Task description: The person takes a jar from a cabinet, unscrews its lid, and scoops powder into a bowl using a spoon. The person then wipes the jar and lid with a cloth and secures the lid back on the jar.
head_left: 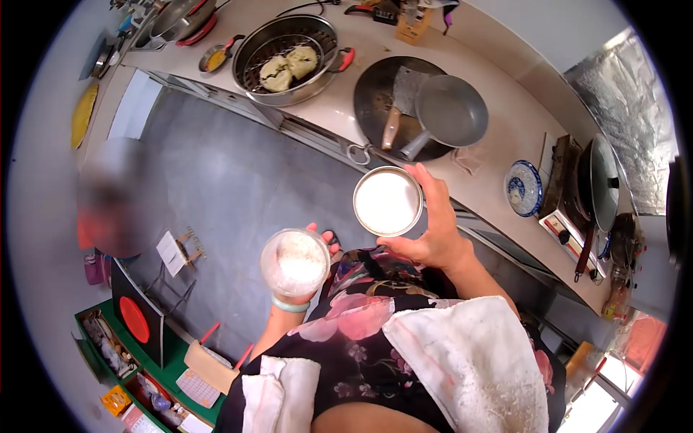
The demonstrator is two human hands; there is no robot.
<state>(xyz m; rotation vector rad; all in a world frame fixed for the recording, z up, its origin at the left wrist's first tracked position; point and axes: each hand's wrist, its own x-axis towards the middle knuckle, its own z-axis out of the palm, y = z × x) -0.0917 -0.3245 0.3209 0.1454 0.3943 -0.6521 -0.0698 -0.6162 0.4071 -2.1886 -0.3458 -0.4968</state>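
Note:
My left hand is wrapped around a clear jar with white powder or fine grains inside; most of this hand is hidden behind the jar. Held between the thumb and fingers of my right hand is a round jar lid, with a metallic rim and a bright white inner face. Lid and jar are apart, both in front of my body above the floor. The lid is higher in view, close to the counter edge.
Along the counter stand a steamer pot holding pale dough pieces, a cleaver and a frying pan on a large dark pan, a patterned plate and a stove. A green table stands lower left.

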